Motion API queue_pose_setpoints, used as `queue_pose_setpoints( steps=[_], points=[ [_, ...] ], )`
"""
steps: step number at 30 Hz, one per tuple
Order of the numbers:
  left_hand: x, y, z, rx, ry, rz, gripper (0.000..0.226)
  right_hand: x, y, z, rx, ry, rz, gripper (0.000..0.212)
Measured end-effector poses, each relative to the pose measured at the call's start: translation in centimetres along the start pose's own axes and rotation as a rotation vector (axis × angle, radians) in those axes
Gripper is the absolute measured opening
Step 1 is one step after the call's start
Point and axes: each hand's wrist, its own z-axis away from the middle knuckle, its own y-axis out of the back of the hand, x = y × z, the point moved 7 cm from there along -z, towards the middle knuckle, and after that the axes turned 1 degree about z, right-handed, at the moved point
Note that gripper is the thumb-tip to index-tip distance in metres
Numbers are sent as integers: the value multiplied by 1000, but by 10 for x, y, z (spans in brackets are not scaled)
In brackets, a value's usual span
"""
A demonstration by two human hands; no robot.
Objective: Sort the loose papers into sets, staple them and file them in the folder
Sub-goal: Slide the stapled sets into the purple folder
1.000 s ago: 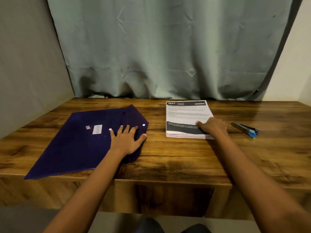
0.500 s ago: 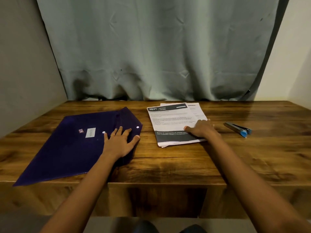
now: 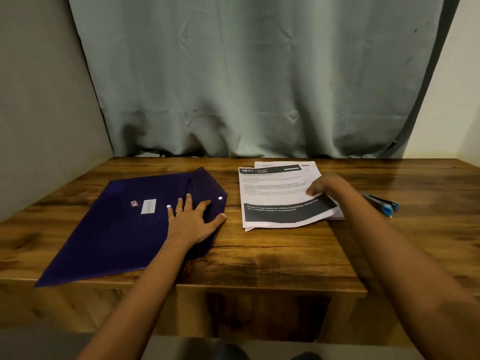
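Observation:
A stack of printed papers (image 3: 278, 196) lies on the wooden desk (image 3: 259, 255), its top sheet headed "2641" with a black band near the bottom. My right hand (image 3: 328, 187) pinches the right edge of the top sheet and lifts its lower right corner off the stack. Left of the papers lies a dark purple snap folder (image 3: 117, 229), closed, with a small white label. My left hand (image 3: 193, 219) rests flat on the folder's flap with fingers spread. A stapler (image 3: 381, 203) with a blue end sits to the right of the papers, behind my right wrist.
A grey-green curtain (image 3: 246, 87) hangs behind the desk. A grey wall panel (image 3: 39, 113) stands along the desk's left side and a pale wall on the right. The folder's lower left corner overhangs the desk's front edge.
The top sheets have been slid left and skewed off the stack, and my right hand has gone from pressing on the papers to pinching and lifting the top sheet's corner. My left hand stayed put.

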Motion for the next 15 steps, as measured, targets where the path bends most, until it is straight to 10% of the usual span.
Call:
queue_pose_setpoints(
  steps=[15],
  points=[
    [-3,8,4,30,82,126,84,-68,-10,8,190,200,-736,32]
  ],
)
